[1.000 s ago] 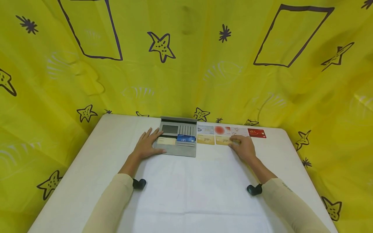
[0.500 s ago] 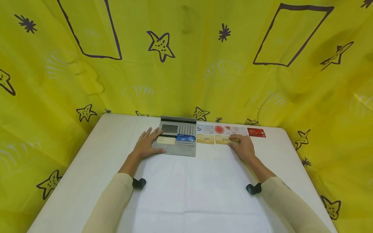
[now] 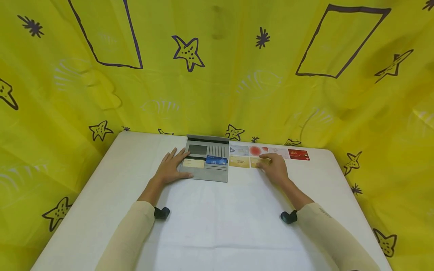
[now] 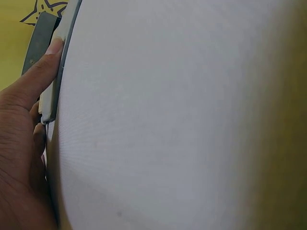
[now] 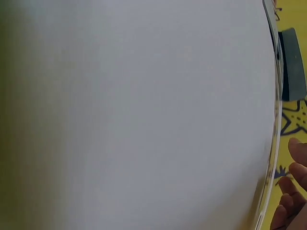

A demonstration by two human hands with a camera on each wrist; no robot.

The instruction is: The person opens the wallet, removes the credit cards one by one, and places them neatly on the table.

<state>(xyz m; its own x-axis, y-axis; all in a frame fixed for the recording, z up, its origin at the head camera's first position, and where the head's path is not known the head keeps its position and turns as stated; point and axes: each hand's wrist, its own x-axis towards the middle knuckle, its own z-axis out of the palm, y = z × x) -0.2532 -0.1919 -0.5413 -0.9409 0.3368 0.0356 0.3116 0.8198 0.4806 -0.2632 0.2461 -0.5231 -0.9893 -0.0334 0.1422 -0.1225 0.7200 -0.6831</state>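
An open grey wallet [image 3: 207, 171] lies at the far middle of the white table [image 3: 217, 226]. It holds a blue card [image 3: 216, 161] and a cream card [image 3: 193, 163]. My left hand [image 3: 172, 166] rests flat on the wallet's left part, thumb along its near edge [image 4: 48, 62]. To the right of the wallet lie loose cards: a gold card [image 3: 239, 162], a pale blue one [image 3: 239, 150], a red-circle one [image 3: 255, 150], a pale one [image 3: 282, 151] and a red one [image 3: 298, 154]. My right hand [image 3: 272, 167] lies over a second gold card [image 3: 254, 162], fingertips touching it.
A yellow cloth [image 3: 217, 75] with stars and dark outlines hangs behind and around the table. Small black wrist cameras [image 3: 162, 213] [image 3: 289, 216] sit by my sleeves. Both wrist views show mostly white tabletop; the right hand's fingers [image 5: 292, 191] show at the edge.
My right hand has slid left along the near row of cards and now covers more of the second gold card. The left hand and wallet have stayed put.
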